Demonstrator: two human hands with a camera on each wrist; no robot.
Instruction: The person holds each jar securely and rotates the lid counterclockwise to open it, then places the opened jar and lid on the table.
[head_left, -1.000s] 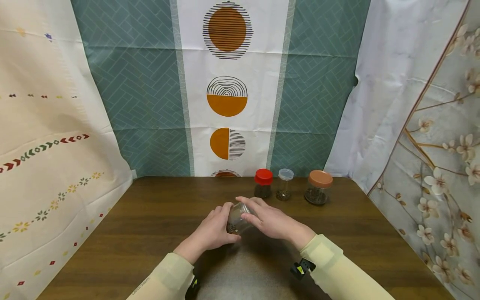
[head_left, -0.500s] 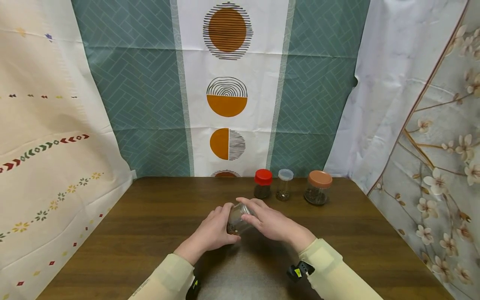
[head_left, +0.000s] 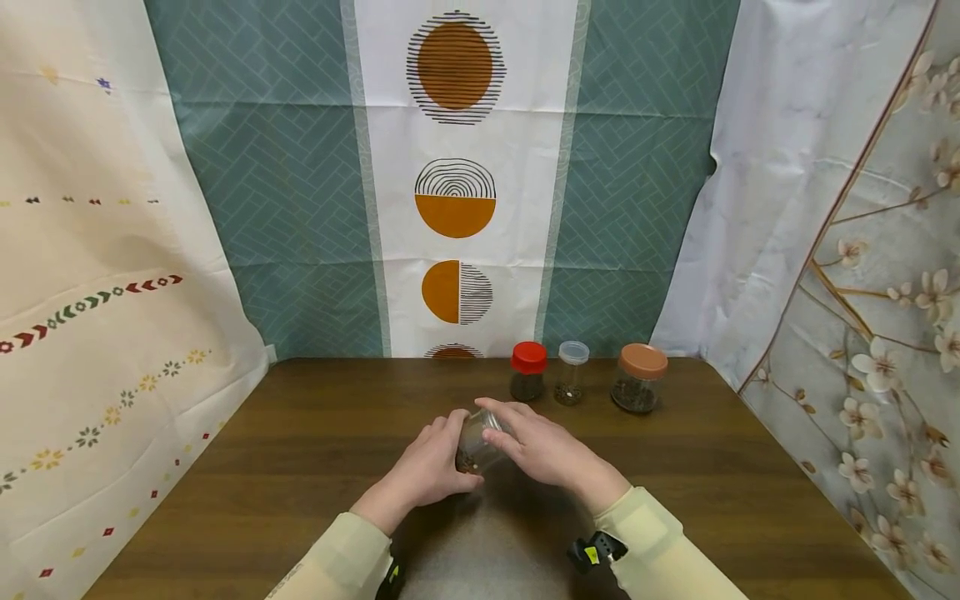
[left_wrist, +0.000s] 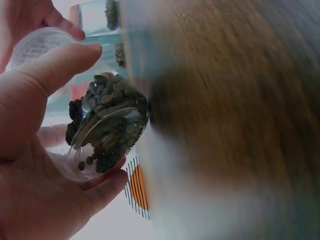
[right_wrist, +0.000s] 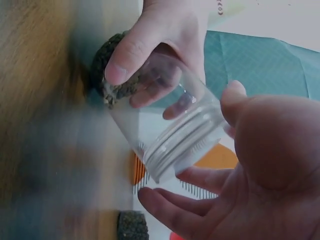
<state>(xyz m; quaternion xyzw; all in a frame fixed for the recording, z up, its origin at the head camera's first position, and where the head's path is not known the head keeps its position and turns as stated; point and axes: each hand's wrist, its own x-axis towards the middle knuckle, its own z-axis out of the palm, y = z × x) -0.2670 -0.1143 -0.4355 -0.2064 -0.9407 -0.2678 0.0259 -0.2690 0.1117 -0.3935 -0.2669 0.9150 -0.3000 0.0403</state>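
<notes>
A clear jar (head_left: 471, 437) is held tilted just above the table, its base low on the left and its mouth up to the right. Small dark rounded pieces (left_wrist: 117, 112), like pebbles or large seeds, have gathered at its base. My left hand (head_left: 427, 468) grips the jar around its lower body, thumb on the near side. My right hand (head_left: 547, 450) holds the mouth end, with thumb and fingers on opposite sides of the rim. Ridged threads (right_wrist: 187, 132) show at the neck in the right wrist view. Whether a clear lid covers the mouth, I cannot tell.
Along the back right of the wooden table (head_left: 337, 433) stand a red-lidded jar (head_left: 528, 371), a slim jar with a clear lid (head_left: 572, 372) and a wider jar with an orange-brown lid (head_left: 639, 379). Each holds dark pieces. Patterned cloths (head_left: 457, 250) hang behind and at the sides.
The right wrist and forearm have shifted slightly left and turned a little, with the fingers still at the jar's mouth. The left hand and the jar keep their pose.
</notes>
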